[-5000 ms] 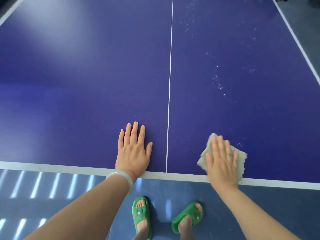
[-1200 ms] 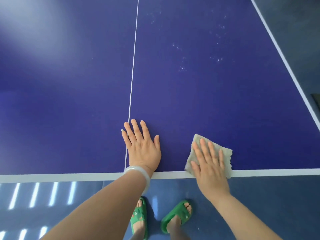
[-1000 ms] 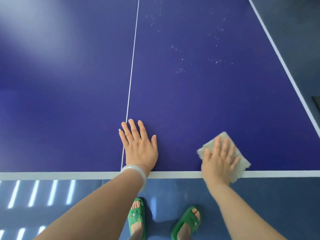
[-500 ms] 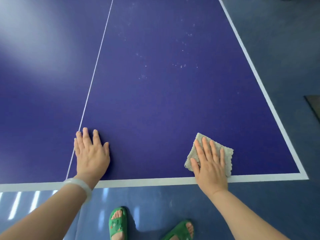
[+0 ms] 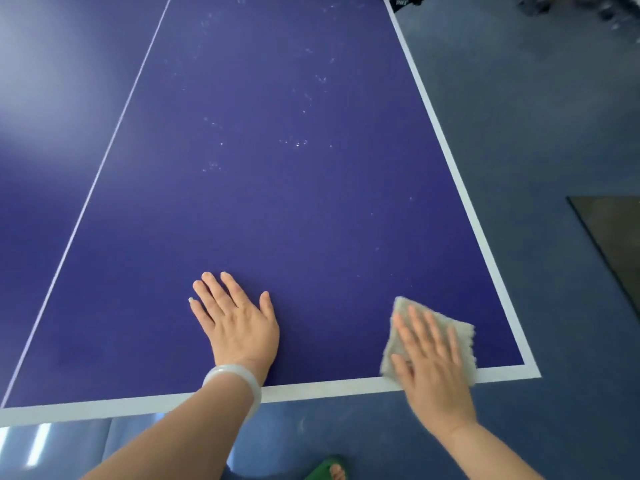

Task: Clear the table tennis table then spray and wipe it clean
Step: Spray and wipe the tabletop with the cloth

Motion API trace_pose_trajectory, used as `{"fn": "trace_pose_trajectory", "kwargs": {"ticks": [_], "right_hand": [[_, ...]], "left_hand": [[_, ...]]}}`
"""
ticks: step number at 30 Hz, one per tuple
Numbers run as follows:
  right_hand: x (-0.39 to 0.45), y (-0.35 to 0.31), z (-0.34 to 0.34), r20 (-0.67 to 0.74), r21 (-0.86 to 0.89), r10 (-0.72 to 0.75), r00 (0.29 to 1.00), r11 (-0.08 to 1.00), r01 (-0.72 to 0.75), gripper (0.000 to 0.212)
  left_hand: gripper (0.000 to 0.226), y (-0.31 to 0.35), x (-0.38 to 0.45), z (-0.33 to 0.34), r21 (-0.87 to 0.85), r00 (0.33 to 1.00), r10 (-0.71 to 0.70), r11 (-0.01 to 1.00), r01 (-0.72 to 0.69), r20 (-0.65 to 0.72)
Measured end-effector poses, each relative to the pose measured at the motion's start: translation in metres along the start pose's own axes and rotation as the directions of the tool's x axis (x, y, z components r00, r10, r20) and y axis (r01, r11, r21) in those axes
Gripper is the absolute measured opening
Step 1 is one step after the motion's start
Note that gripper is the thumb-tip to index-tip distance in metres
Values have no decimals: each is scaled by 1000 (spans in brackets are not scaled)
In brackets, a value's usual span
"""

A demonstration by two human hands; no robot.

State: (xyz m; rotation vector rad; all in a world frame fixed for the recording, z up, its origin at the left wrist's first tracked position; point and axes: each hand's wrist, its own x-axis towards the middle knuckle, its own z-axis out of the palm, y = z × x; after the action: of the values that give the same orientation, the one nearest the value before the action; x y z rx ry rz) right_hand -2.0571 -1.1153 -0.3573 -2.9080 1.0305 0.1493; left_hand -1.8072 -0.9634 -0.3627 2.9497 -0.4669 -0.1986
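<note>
Two hands lie flat on the blue desk, and both have shifted toward its right end since half a second ago. The left hand, which then lay just beside the thin white centre line, now rests well to the right of that line, near the middle of the right half. The right hand with the grey cloth has moved from a spot well apart from the near right corner to one close beside it. Five seconds ago both hands worked at the centre line, so the wiping has travelled along the near edge.

Left grip: released, fingers straight and spread, palm pressed on the bare desk, holding nothing. A pale bangle circles that wrist over the white near edge band.

Right grip: also released, its straight fingers lying on top of the cloth and pressing it down rather than curling round it. The cloth is a small folded square, its lower edge on the white near edge band, its far corner pointing away from the person.

Many small pale droplets or specks dot the right half of the desk, farther from the person than the hands. On the floor, one green slipper shows at the bottom, and dark blurred things lie beyond the far right edge; what they are I cannot tell.
</note>
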Motion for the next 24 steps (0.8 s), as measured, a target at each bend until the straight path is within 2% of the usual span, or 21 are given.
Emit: {"fn": "trace_pose_trajectory", "kwargs": {"ticks": [1,3,5,6,7,9,11,12,14,16,19,22,24], "right_hand": [[1,20,-3,12,1,129,992,992,-129,62],[12,36,-8,33,29,394,919,918,-395,60],[31,18,-11,32,64,514,857,855,-515,58],[38,1,-12,33,74,481,876,873,-482,57],[42,-19,-12,33,81,385,922,919,-386,59],[38,-50,-11,40,77,73,997,994,-76,61],[27,-49,-10,54,62,-201,978,978,197,58],[22,-37,-9,65,59,-278,958,960,275,58],[16,1,-9,68,50,-313,947,950,310,58],[21,43,-11,73,28,-187,980,982,186,60],[58,84,-17,88,23,121,989,992,-123,60],[108,78,-22,95,24,338,936,939,-342,61],[124,49,-22,112,51,364,925,927,-371,61]], "left_hand": [[76,0,0,1,8,1000,-1,1000,1,3],[76,2,0,1,24,1000,-10,1000,9,7],[76,3,1,1,38,1000,-29,999,28,13],[76,3,1,0,45,999,-34,998,33,13],[76,3,1,0,48,999,-35,998,35,10],[76,3,0,-1,39,999,-37,999,37,4],[75,3,0,-1,33,999,-36,999,36,-7],[75,3,1,-1,29,999,-34,999,35,-14],[76,2,1,0,18,999,-35,999,36,-20],[76,2,1,1,15,999,-37,999,37,-21],[76,2,1,1,35,999,-37,999,38,-19],[76,3,1,1,42,999,-38,998,39,-15],[77,4,1,-1,45,999,-44,998,44,-9]]}}
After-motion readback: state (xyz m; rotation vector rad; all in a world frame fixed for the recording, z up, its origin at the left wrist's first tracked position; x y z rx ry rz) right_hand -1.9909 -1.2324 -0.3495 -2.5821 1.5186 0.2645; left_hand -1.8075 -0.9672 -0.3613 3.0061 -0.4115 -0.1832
